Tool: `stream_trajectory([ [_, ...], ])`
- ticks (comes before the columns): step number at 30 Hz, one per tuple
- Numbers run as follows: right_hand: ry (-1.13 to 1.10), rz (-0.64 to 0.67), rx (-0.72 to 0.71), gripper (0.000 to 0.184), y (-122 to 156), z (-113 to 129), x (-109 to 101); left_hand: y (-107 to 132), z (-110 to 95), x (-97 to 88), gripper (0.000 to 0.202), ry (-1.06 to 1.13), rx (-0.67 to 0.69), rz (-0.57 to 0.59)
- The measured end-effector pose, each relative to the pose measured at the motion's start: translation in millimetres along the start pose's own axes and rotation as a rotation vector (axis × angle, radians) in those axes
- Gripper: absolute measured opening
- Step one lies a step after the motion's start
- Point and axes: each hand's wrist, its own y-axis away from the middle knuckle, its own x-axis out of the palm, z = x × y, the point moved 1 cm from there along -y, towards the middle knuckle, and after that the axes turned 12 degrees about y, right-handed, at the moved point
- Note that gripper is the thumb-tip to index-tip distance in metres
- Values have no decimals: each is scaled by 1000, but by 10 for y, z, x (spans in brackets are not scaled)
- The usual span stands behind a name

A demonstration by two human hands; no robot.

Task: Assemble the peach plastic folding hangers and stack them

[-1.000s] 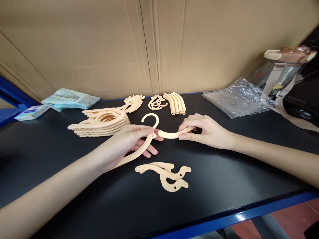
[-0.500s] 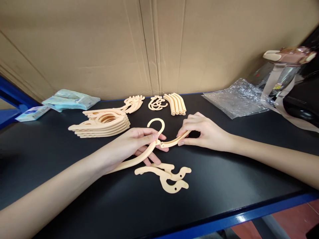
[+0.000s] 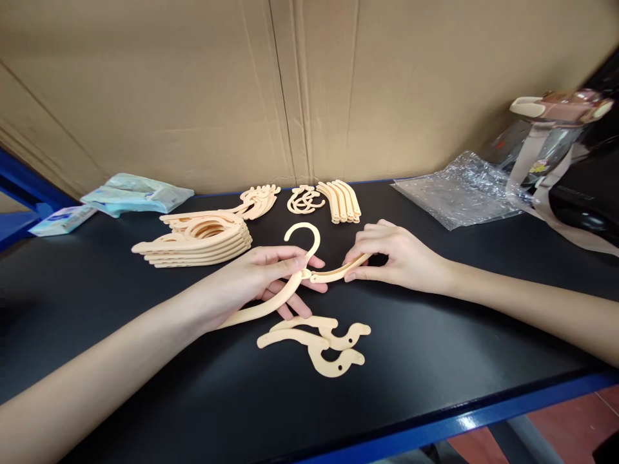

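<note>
mid-frame, left fingers (image 3: 289,265) pinch a cream plastic hook (image 3: 316,237), one curved arm (image 3: 265,312) seemingly joined; right fingers (image 3: 362,249) grip a second arm (image 3: 331,277), apparently unjoined.

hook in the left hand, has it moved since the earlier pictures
Yes: the hook in the left hand has shifted right and slightly down in view since the earliest picture, judged against the loose hooks lying at the back.

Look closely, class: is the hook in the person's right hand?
No, the right hand grips a curved strip, while the left hand holds the hook.
</note>
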Motion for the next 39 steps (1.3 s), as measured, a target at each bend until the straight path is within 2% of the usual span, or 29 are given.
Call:
stream_trajectory([
  [11, 37, -90, -43, 21, 8, -5, 1, -44, 21, 41, 21, 10, 18, 2],
  [23, -20, -76, -93, 21, 6, -33, -5, -48, 33, 89, 30, -92, 74, -19],
  [28, -16, -87, -102, 18, -2, -33, -3, -58, 45, 99, 25, -123, 98, 8],
  [39, -19, -108, -109, 17, 20, -12, -9, 18, 42, 178, 19, -275, 214, -109],
])
